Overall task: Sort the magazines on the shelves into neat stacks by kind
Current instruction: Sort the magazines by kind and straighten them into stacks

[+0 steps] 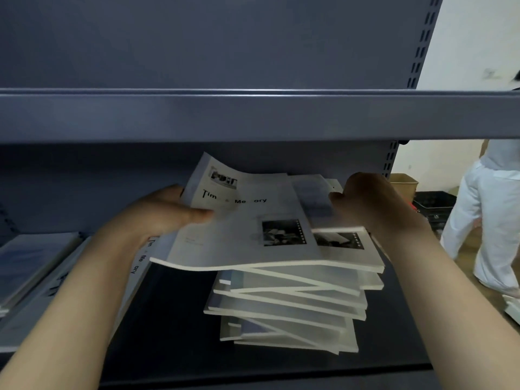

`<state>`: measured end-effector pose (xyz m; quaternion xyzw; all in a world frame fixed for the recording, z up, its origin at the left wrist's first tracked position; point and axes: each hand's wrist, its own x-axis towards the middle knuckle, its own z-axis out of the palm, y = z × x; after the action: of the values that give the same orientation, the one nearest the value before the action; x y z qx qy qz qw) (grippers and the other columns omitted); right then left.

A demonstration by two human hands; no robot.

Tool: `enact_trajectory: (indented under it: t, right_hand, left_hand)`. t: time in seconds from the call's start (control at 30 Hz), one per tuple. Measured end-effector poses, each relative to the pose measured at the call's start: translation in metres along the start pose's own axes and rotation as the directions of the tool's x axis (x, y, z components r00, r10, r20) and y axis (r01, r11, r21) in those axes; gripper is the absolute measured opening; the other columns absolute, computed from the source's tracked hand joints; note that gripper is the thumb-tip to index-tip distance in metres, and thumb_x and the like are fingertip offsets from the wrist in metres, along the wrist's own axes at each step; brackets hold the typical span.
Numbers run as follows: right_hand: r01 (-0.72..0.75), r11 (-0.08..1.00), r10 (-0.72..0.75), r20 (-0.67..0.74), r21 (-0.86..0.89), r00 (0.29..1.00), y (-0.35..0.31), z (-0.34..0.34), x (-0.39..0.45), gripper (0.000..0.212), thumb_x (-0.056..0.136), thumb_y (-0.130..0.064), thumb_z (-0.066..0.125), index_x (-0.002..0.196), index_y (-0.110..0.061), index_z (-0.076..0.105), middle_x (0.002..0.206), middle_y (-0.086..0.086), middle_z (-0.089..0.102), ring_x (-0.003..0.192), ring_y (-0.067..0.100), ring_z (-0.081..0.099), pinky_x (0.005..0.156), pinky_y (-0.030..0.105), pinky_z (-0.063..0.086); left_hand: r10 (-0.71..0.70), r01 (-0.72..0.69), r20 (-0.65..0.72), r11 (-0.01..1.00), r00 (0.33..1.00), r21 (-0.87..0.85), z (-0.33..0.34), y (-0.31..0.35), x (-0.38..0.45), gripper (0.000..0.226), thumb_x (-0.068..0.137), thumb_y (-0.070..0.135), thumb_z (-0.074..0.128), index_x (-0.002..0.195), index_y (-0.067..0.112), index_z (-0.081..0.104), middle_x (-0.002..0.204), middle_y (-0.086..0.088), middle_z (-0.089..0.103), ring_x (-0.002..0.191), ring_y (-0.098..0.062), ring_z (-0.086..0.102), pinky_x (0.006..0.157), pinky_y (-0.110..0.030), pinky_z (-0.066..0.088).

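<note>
Head view: both hands at a ragged magazine stack on a grey shelf

Head camera looks down into a grey metal shelf point(174, 327) with another shelf board point(253, 116) crossing the frame above it. On the lower shelf, right of centre, sits an untidy stack of magazines point(287, 308), its copies fanned at differing angles so their white page edges splay out. On top, a white magazine point(244, 229) printed with black lettering and a small dark photo lies partly lifted: its left side bows upward and overhangs the stack, while its right side rests on the pile.

The left hand point(166, 212) grips that top magazine at its left edge, thumb laid across the cover and the other fingers hidden behind it. The right hand point(371, 204) reaches to the far right part of the stack, fingers curled down over the back edges of the copies there; whether it pinches one or only rests on them cannot be told.

Left of the left forearm, another magazine point(140, 260) with the same lettering lies on the shelf, and further left more bluish magazines point(33, 263) lie flat in overlapping rows.

Beyond the shelf's right upright, a person in white clothing point(489, 215) stands on the floor near a cardboard box point(402, 182) and a dark crate point(433, 204)
</note>
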<state>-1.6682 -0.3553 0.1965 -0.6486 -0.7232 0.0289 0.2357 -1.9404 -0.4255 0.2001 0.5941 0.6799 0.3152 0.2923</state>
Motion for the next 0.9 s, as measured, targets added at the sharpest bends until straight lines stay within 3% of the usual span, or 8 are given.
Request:
enact_trajectory:
  t: [0.1,0.2,0.3,0.37,0.47,0.6,0.73,0.9]
  right_hand:
    - [-0.004,0.999,0.005,0.015,-0.054,1.000,-0.007,-0.003,0.003,0.040,0.090,-0.032,0.055,0.060,-0.010,0.042,0.062,0.006,0.046,0.065,0.024,0.050,0.053,0.025,0.033]
    - [-0.017,0.989,0.031,0.091,-0.149,0.995,-0.013,-0.006,0.001,0.057,0.085,-0.059,0.053,0.063,-0.009,0.040,0.065,0.005,0.045,0.078,0.027,0.053,0.068,0.028,0.037]
    - [-0.043,0.984,0.066,0.130,-0.172,0.989,-0.019,-0.003,0.002,0.076,0.075,-0.075,0.051,0.096,-0.002,0.058,0.100,0.015,0.060,0.104,0.031,0.057,0.079,0.031,0.043]
    - [-0.063,0.977,0.101,0.179,-0.206,0.979,-0.023,-0.001,0.004,0.093,0.070,-0.079,0.051,0.122,-0.003,0.054,0.124,0.016,0.057,0.118,0.032,0.051,0.091,0.034,0.044]
    - [-0.066,0.966,0.139,0.285,-0.250,0.949,-0.028,-0.006,0.008,0.098,0.070,-0.080,0.050,0.133,-0.005,0.047,0.137,0.013,0.050,0.125,0.032,0.046,0.100,0.036,0.040]
    - [-0.075,0.963,0.163,0.335,-0.259,0.928,-0.029,-0.007,0.007,0.095,0.073,-0.078,0.048,0.135,-0.005,0.045,0.137,0.013,0.050,0.123,0.031,0.048,0.100,0.035,0.038]
    - [-0.124,0.975,0.169,0.259,-0.182,0.951,-0.027,0.001,0.003,0.101,0.064,-0.081,0.055,0.131,-0.006,0.048,0.129,0.015,0.055,0.117,0.033,0.052,0.097,0.037,0.044]
    - [-0.090,0.996,0.091,0.106,-0.015,0.990,-0.024,0.006,-0.011,0.070,0.074,-0.066,0.062,0.104,-0.003,0.057,0.098,0.011,0.058,0.096,0.031,0.059,0.081,0.035,0.049]
  left_hand:
    - [-0.023,0.018,-0.052,0.995,0.998,-0.097,-0.003,-0.010,-0.010,0.016,0.083,0.018,0.068,0.084,0.031,0.060,0.079,0.017,0.068,0.084,-0.008,0.062,0.079,-0.027,0.049]
    - [-0.049,0.034,-0.090,0.986,0.995,-0.165,-0.006,-0.024,-0.017,0.022,0.082,0.018,0.068,0.097,0.031,0.057,0.093,0.015,0.064,0.089,-0.006,0.060,0.079,-0.027,0.046]
    - [-0.069,0.039,-0.135,0.976,0.988,-0.214,-0.006,-0.030,-0.024,0.022,0.083,0.017,0.067,0.098,0.029,0.055,0.094,0.012,0.062,0.083,-0.004,0.058,0.078,-0.026,0.043]
    - [-0.088,0.053,-0.146,0.972,0.985,-0.230,-0.006,-0.035,-0.026,0.032,0.082,0.018,0.069,0.111,0.020,0.056,0.101,0.004,0.066,0.089,-0.012,0.062,0.074,-0.027,0.047]
    - [-0.094,0.066,-0.136,0.978,0.986,-0.197,-0.006,-0.041,-0.026,0.040,0.082,0.023,0.069,0.119,0.018,0.053,0.107,0.002,0.066,0.096,-0.016,0.062,0.080,-0.030,0.049]
    - [-0.093,0.076,-0.128,0.988,0.987,-0.131,-0.003,-0.048,-0.026,0.045,0.082,0.030,0.068,0.122,0.021,0.049,0.116,0.004,0.061,0.108,-0.016,0.057,0.097,-0.033,0.042]
    - [-0.068,0.043,-0.130,0.981,0.989,-0.187,0.002,-0.053,-0.029,0.048,0.084,0.027,0.066,0.127,0.021,0.046,0.117,0.006,0.059,0.108,-0.012,0.054,0.093,-0.027,0.037]
    - [-0.031,-0.034,-0.174,0.934,0.984,-0.356,-0.001,-0.056,-0.036,0.024,0.088,0.020,0.061,0.110,0.026,0.054,0.102,0.012,0.064,0.089,-0.002,0.060,0.081,-0.020,0.047]
